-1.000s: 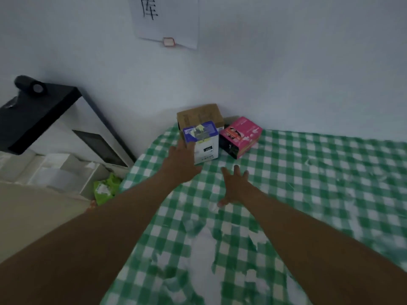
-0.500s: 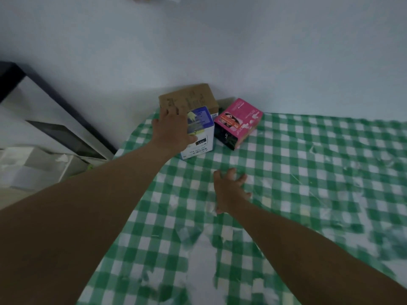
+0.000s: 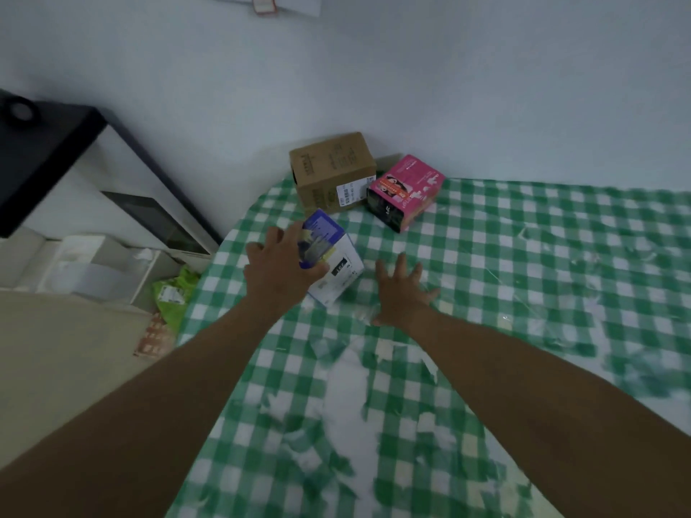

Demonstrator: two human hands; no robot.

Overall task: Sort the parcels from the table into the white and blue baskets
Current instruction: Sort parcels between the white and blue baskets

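Observation:
My left hand grips a white and blue box, which is tilted just above the green checked table. My right hand lies flat on the cloth with its fingers spread, just right of that box and holding nothing. A brown cardboard box stands at the table's far corner against the wall. A pink box sits beside it on the right. No white or blue basket is in view.
A black-topped white cabinet stands to the left of the table. A white shelf unit and a green packet lie on the floor beside the table's left edge. The wall runs right behind the boxes.
My left hand has closed round the white and blue box and drawn it toward me, away from the brown box. My right hand has stayed on the cloth.

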